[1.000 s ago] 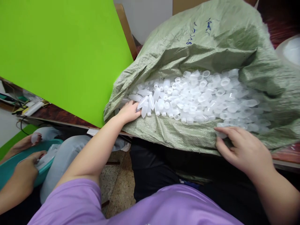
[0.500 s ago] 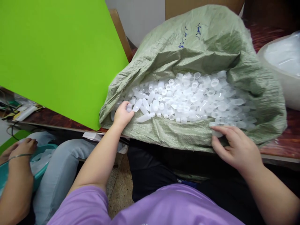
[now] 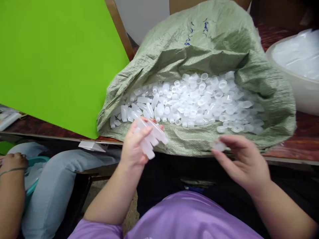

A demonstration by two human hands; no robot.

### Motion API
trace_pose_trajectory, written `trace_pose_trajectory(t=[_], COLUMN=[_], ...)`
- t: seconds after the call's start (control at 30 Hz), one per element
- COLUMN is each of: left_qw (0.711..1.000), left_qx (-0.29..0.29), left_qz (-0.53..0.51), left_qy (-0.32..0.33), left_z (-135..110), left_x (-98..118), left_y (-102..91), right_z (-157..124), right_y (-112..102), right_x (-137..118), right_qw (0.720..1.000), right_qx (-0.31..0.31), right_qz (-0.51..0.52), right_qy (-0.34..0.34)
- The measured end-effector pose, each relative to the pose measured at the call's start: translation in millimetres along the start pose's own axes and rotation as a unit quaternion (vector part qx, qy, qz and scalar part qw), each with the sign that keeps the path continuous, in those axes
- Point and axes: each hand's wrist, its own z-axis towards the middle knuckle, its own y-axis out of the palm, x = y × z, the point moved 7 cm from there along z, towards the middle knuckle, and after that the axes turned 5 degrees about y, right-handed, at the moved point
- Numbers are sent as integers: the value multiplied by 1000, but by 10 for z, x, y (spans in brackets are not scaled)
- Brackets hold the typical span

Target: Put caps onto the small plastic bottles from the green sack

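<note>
Sack of clear plastic tubes, open on a table; both hands just in front of its rim.

Far left, a co-worker's hand [image 3: 12,161] and a teal basin [image 3: 35,162], both cut off by the frame edge and the basin's contents unreadable; green board [image 3: 57,59] leaning behind. Left hand [image 3: 136,146], fingers closed around a bundle of tubes [image 3: 151,136], number not countable through blur, held over the sack's near rim. Sack [image 3: 199,49], pale green, blue writing illegible, mouth open on a heap of tubes [image 3: 194,99]. Right hand [image 3: 241,162], thumb and forefinger pinching one small clear piece [image 3: 218,145], shape too blurred to tell. White tub [image 3: 299,89] cut off at right, on the table [image 3: 299,146]. Half a second earlier the left hand lay inside the sack mouth among the heap; it is now lifted clear with its load, and the right hand has drawn back from the rim.
</note>
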Motion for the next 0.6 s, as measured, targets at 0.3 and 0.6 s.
trace_pose_trajectory(t=[0.3,0.6], left_qw=[960,975], left_qx=[70,58], left_qz=[-120,-84], left_qy=[-243,-198], left_z=[-602,-725], left_x=[-817,-841], left_y=[231,324], right_z=[-328,-350], right_y=[233,289], right_x=[-505,-292], right_qw=[973,988], right_qx=[-91,-123], right_qz=[-53,-9], right_qy=[-207,-89])
